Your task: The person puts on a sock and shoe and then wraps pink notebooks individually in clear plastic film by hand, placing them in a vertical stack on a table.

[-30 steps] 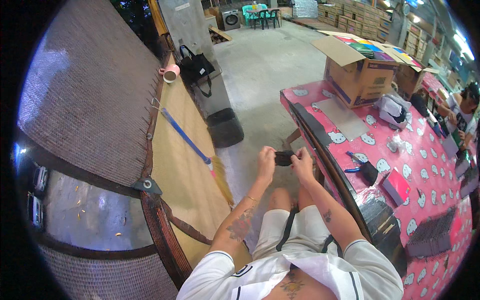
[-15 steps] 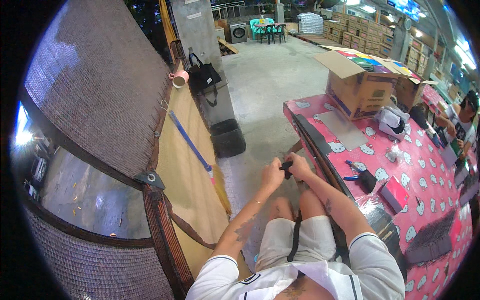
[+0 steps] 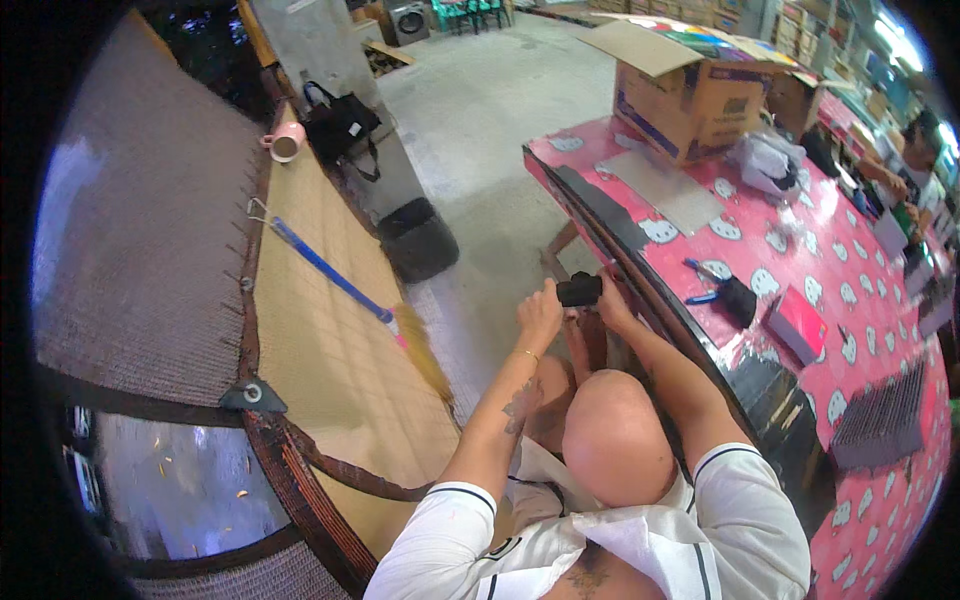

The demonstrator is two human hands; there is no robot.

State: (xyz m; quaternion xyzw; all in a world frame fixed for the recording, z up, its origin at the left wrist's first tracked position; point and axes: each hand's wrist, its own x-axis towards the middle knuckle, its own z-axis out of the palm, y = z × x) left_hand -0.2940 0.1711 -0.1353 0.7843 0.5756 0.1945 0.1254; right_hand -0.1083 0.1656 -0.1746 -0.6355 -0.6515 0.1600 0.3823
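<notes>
Both hands are out in front of me, beside the near edge of the table. A short black piece (image 3: 580,291), soft-looking and stretched level, spans the gap between them. My left hand (image 3: 540,314) has its fingers closed on one end. The other end is in my right hand (image 3: 614,304), close to the table's edge and partly hidden by the black piece. Exactly what kind of item it is, I cannot make out. Below my hands, between my forearms, a bare bent knee (image 3: 620,437) is raised.
On my right, the pink patterned table (image 3: 775,240) holds an open carton (image 3: 690,105), a plastic bag (image 3: 770,163), blue-handled tools (image 3: 706,282), a black pouch (image 3: 738,302), a pink box (image 3: 797,325) and a grey stack (image 3: 880,420). Leftward are a broom (image 3: 330,268), a mug (image 3: 286,143) and a bin (image 3: 420,240). A person (image 3: 915,170) sits far right.
My knee has come up between my forearms. My hands have moved slightly apart and up, showing more of the black piece. The view has tilted downward and shifted right.
</notes>
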